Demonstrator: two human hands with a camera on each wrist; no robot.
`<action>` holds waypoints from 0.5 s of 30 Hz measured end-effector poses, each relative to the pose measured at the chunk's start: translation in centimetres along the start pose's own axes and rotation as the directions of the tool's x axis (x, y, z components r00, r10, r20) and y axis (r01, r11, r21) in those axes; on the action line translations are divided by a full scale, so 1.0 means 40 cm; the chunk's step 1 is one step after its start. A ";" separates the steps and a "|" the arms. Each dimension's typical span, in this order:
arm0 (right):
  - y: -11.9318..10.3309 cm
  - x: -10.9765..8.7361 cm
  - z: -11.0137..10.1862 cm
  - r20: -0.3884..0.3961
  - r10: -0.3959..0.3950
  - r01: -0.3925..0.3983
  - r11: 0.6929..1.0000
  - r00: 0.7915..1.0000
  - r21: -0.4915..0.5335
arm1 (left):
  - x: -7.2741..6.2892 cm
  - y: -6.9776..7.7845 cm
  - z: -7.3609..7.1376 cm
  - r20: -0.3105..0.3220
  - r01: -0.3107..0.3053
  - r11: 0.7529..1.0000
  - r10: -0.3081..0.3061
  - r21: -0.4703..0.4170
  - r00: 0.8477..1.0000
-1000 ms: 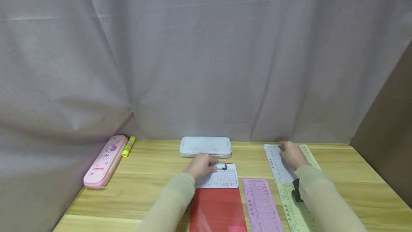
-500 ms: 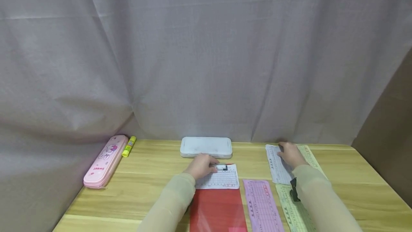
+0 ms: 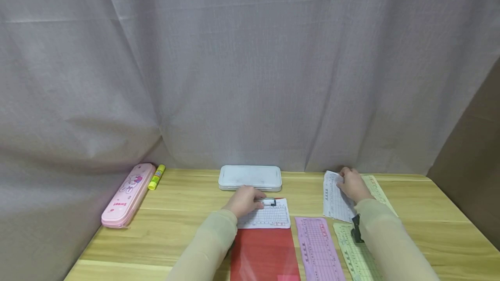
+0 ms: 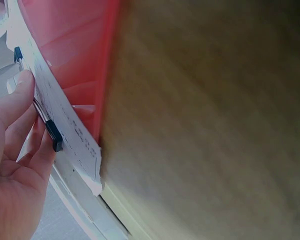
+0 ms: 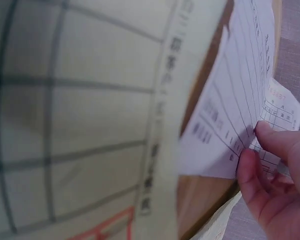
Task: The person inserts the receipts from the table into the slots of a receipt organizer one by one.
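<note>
My left hand point(image 3: 243, 200) pinches the metal clip point(image 4: 36, 101) with black ends, at the top of a red file folder point(image 3: 263, 253). A white printed form point(image 3: 269, 216) lies under that clip on the red sheet. Farther right, my right hand point(image 3: 353, 185) pinches a second white form point(image 3: 335, 196) by its edge between thumb and fingertips. In the right wrist view this form point(image 5: 227, 110) is bent up and slanting, with another printed slip point(image 5: 282, 107) behind the fingers. Yellow-green forms point(image 3: 356, 250) lie beside and partly beneath my right forearm.
A pink form point(image 3: 319, 248) lies between the red folder and the yellow-green ones. Behind the folder is a white case point(image 3: 250, 178). A pink pencil case point(image 3: 129, 195) and a yellow glue stick point(image 3: 156, 177) are at the left. Grey cloth point(image 3: 250, 68) hangs behind the wooden table point(image 3: 156, 237).
The white form in my right hand has lifted at its far end and shifted slightly, its near edge now tilted. My left hand stays at the clip.
</note>
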State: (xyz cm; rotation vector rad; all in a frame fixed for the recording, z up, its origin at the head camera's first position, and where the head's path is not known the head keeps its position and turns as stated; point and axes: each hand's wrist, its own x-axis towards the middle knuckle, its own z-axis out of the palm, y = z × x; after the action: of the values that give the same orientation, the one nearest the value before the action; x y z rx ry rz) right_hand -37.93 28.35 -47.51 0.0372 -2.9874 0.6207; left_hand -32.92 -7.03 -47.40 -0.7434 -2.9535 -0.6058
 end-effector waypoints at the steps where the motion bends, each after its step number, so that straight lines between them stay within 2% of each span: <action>1: 0.001 -0.001 -0.002 -0.012 -0.001 0.001 1.000 1.000 0.001 | 0.000 0.001 0.000 0.001 0.002 1.000 -0.002 -0.002 1.000; 5: -0.002 -0.007 -0.011 -0.044 -0.001 0.001 1.000 0.999 0.007 | 0.001 0.002 0.000 -0.008 -0.018 1.000 0.018 0.002 1.000; 8: -0.005 -0.013 -0.020 -0.069 -0.029 0.030 1.000 0.997 0.006 | 0.001 0.000 -0.001 -0.018 -0.037 0.999 0.037 0.010 0.999; 11: -0.004 -0.019 -0.031 -0.091 -0.073 0.073 0.997 0.993 -0.009 | 0.000 -0.001 -0.002 -0.021 -0.034 0.999 0.034 0.008 0.999; 15: 0.000 -0.027 -0.046 -0.080 -0.079 0.076 0.996 0.994 -0.043 | -0.004 -0.003 -0.004 -0.017 -0.026 1.000 0.026 0.000 1.000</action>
State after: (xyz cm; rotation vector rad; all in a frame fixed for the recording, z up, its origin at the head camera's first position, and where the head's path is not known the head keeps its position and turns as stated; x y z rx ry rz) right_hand -36.70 29.09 -45.92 0.1215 -2.9029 0.5405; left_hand -32.86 -7.24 -47.33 -0.7715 -2.9239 -0.6078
